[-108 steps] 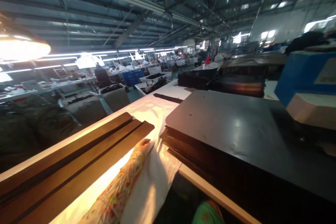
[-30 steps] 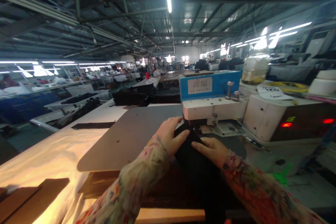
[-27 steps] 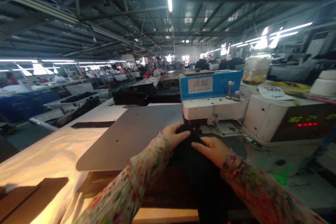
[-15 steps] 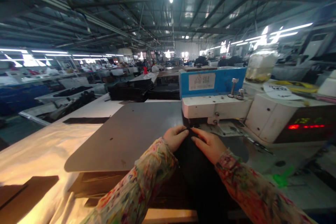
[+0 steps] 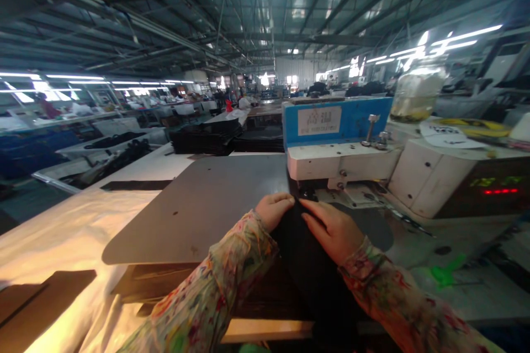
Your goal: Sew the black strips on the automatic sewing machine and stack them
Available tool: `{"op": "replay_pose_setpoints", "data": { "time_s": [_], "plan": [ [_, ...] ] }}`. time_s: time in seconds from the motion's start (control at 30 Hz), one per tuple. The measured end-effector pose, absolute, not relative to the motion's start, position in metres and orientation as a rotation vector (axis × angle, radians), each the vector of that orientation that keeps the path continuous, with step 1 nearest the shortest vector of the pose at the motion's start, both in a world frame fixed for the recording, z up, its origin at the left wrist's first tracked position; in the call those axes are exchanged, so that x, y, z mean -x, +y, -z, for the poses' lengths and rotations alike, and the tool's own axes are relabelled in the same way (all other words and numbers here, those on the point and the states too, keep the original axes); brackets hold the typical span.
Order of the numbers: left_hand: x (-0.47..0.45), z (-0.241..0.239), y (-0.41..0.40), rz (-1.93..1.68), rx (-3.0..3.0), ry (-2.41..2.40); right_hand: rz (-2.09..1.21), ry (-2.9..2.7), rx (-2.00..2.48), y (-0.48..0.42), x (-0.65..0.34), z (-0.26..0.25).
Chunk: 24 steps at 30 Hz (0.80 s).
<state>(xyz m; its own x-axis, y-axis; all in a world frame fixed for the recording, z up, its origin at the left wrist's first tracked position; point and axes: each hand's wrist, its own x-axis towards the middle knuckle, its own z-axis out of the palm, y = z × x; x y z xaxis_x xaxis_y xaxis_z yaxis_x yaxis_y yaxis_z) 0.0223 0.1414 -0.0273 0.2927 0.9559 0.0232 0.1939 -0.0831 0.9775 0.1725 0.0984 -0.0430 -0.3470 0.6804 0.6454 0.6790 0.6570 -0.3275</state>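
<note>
A black cloth piece (image 5: 308, 256) hangs down toward me from the front of a sewing machine (image 5: 343, 162) with a white arm and a blue cover. My left hand (image 5: 274, 210) pinches the left side of its top edge between thumb and fingers. On the other side, my right hand (image 5: 333, 229) grips the same edge, its index finger stretched toward the left fingertips. Both hands are just in front of the machine's needle area, the left one over the grey metal plate (image 5: 199, 204). The fingertips partly cover the cloth's edge.
Brown pieces lie stacked beneath the plate, and a brown piece (image 5: 53, 295) rests at the lower left. Black stacks (image 5: 207, 135) stand behind. At right are a control box (image 5: 476, 187), a clear jar (image 5: 418, 94) and a green object (image 5: 447, 271).
The camera view has tilted down slightly. Both hands and the cloth's top edge sit a little farther from the needle area. The red display on the control box reads shorter.
</note>
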Motion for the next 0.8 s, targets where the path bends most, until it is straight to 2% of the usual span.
{"op": "replay_pose_setpoints", "data": {
  "time_s": [0.17,0.27,0.43,0.57,0.8],
  "plan": [
    [-0.02,0.027,0.143,-0.893,-1.368,1.041,0.485,-2.255,1.11,0.096,-0.168,0.047],
    [-0.018,0.024,0.145,-0.918,-1.51,1.021,0.739,-2.253,1.122,0.098,-0.167,0.048],
    [-0.018,0.024,0.145,-0.904,-1.665,1.028,0.875,-2.254,1.14,0.098,-0.166,0.046],
    [-0.024,0.034,0.143,-0.873,-1.658,1.151,0.724,-2.331,1.224,0.096,-0.167,0.042],
    [-0.027,0.039,0.142,-0.936,-2.34,1.429,-0.048,-2.314,1.519,0.109,-0.173,0.028]
  ]
}}
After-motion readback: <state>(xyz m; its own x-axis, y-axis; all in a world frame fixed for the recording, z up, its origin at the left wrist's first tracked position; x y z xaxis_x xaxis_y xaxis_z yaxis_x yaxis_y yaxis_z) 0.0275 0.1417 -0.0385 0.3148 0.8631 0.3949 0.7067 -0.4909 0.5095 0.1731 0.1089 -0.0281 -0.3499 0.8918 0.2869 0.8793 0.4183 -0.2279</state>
